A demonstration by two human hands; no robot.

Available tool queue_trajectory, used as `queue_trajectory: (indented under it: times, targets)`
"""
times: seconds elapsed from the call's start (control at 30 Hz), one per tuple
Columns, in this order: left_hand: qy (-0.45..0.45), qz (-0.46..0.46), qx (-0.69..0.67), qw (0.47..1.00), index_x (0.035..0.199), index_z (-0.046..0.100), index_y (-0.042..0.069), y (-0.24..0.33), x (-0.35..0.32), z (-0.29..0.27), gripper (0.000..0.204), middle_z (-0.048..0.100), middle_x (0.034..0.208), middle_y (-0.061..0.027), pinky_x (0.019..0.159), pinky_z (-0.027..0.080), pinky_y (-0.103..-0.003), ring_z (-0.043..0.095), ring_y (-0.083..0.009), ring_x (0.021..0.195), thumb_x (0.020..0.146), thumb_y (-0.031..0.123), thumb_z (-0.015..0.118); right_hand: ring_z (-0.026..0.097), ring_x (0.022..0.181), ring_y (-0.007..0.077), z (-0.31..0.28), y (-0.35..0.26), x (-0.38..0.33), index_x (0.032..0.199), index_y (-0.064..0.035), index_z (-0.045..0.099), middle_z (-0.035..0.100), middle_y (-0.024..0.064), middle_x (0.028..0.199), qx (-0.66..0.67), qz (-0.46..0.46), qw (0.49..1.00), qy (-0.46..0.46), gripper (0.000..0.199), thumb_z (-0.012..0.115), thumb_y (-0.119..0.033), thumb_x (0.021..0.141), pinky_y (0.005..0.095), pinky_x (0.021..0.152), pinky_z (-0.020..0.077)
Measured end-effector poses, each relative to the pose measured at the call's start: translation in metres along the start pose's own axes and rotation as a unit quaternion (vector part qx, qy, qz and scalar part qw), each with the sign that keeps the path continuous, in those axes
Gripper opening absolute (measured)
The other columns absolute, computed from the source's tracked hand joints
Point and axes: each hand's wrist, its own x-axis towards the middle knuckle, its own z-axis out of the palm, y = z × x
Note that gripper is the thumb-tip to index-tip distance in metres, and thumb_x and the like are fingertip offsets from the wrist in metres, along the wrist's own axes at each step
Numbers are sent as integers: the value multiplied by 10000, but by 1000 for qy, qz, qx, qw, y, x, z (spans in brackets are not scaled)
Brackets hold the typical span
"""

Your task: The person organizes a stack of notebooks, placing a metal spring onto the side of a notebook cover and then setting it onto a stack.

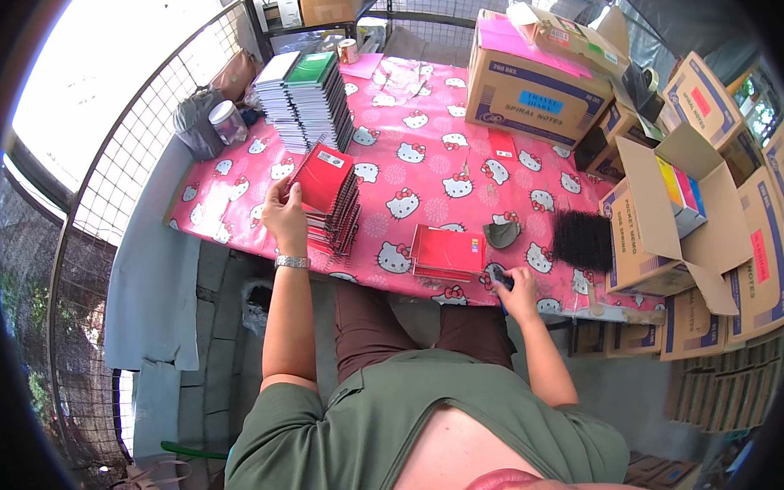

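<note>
At the left of the table, my left hand [285,216] pinches the left edge of a red spiral notebook [323,174]. This notebook lies tilted on top of a stack of red notebooks [338,228] bound with dark spirals. Near the front edge, my right hand [521,294] is closed around a small dark tool [500,278], its kind partly hidden by the fingers. Just left of that hand lies another short pile of red notebooks [446,250]. Behind the tool sits a small dark green-grey object [502,232].
Tall stacks of notebooks, one topped green [311,68], stand at the back left beside a lidded jar [226,121]. A bundle of black spiral coils [582,241] lies near an open carton [637,228]. A large carton [525,89] stands at the back; more cartons crowd the right.
</note>
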Motion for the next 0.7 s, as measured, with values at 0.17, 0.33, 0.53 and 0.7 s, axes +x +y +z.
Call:
queue_trajectory:
  times: [0.17,0.33,0.53,0.7]
  targets:
    - [46,70,267,960,1030,729,51,-1,-6,-10,246,728,963,-94,902,483,-376,625,-226,931,827,191,723,597,908,362,-10,61,72,850,-44,651,614,178,917,-57,38,988,135,238,714,-273,838,471,818,478]
    - [67,130,334,931,1081,702,98,-5,-12,-9,271,681,1098,-117,956,434,-475,552,-314,1083,846,231,676,608,1041,361,-9,78,106,1076,-46,618,614,166,1068,-236,160,957,47,302,683,-240,853,451,904,519]
    - [-319,473,146,808,1063,646,106,31,-130,82,261,626,1139,-90,947,448,-454,576,-304,1068,815,182,676,627,1022,370,-16,123,121,1091,-51,630,608,176,1117,-298,210,929,62,283,687,-184,848,463,840,544]
    - [-522,524,241,628,1020,638,110,-1,-194,110,230,604,1033,-58,905,500,-392,575,-246,1042,807,195,651,585,1040,382,-39,92,125,1077,-95,659,585,171,1064,-187,153,965,100,273,679,-52,808,454,874,511]
